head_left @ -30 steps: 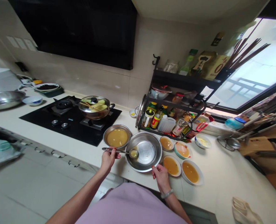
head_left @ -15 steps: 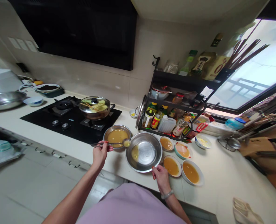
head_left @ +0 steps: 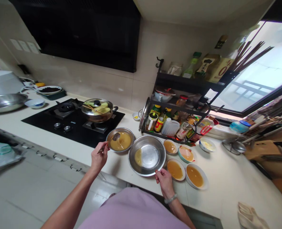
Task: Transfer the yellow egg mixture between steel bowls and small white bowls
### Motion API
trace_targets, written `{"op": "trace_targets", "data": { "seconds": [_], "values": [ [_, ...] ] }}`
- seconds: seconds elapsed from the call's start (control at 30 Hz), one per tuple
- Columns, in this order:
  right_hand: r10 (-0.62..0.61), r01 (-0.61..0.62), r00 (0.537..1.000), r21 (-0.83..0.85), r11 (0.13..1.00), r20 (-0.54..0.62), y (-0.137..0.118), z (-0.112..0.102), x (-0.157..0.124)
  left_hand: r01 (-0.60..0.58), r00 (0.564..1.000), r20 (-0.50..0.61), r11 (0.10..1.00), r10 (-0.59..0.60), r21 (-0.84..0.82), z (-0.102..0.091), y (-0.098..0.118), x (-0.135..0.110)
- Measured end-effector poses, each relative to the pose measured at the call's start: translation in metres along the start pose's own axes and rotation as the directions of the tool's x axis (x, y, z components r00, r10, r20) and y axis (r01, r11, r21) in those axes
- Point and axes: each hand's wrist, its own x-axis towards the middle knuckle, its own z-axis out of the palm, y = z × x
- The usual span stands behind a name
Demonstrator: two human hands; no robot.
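Observation:
My left hand (head_left: 99, 156) is closed round the handle of a small ladle (head_left: 116, 137), whose bowl dips into the yellow-brown liquid in a metal bowl (head_left: 132, 133) by the stove. My right hand (head_left: 164, 178) pinches the near rim of a wider steel basin (head_left: 160, 156). A little pale yellow liquid (head_left: 138, 157) lies at the left side of that basin. Just right of the basin are a white bowl (head_left: 184, 176) and an oval dish (head_left: 205, 183), both with orange-brown liquid. Behind these sit two smaller bowls of similar liquid.
A lidded pan (head_left: 98, 118) with green pieces stands on the black gas stove (head_left: 79, 130). A black rack (head_left: 181, 108) of bottles and jars rises behind the basin. A bowl of pale pieces (head_left: 204, 149) and a cloth (head_left: 249, 213) lie to the right.
The ladle has moved left from above the gap between bowl and basin, down into the liquid in the metal bowl. My left hand has tilted with it; my right hand stays put.

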Motion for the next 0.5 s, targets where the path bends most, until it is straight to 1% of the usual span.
{"op": "trace_targets", "data": {
  "seconds": [0.07,0.13,0.2,0.27,0.4,0.5],
  "values": [
    [-0.005,0.005,1.0,-0.003,1.0,-0.005,-0.001,0.0,-0.001,-0.125,0.992,0.012,0.992,0.125,0.035,0.001,0.002,-0.001],
    [-0.014,0.014,1.0,-0.011,1.0,-0.01,-0.001,0.0,-0.001,-0.188,0.982,0.01,0.981,0.187,0.051,0.002,0.008,-0.002],
    [-0.021,0.021,1.0,-0.019,1.0,-0.008,-0.002,0.0,-0.001,-0.189,0.982,0.012,0.981,0.189,0.032,0.004,0.017,-0.004],
    [-0.021,0.021,1.0,-0.023,1.0,-0.002,-0.002,0.0,0.0,-0.163,0.986,0.038,0.986,0.163,-0.019,0.007,0.026,-0.009],
    [-0.006,0.006,1.0,-0.019,1.0,0.001,-0.003,-0.001,0.002,-0.133,0.975,0.158,0.981,0.155,-0.142,0.022,0.039,-0.024],
    [-0.013,0.013,1.0,-0.02,1.0,0.005,-0.006,-0.002,0.003,-0.159,0.941,0.267,0.967,0.209,-0.198,0.036,0.04,-0.035]
  ]
}}
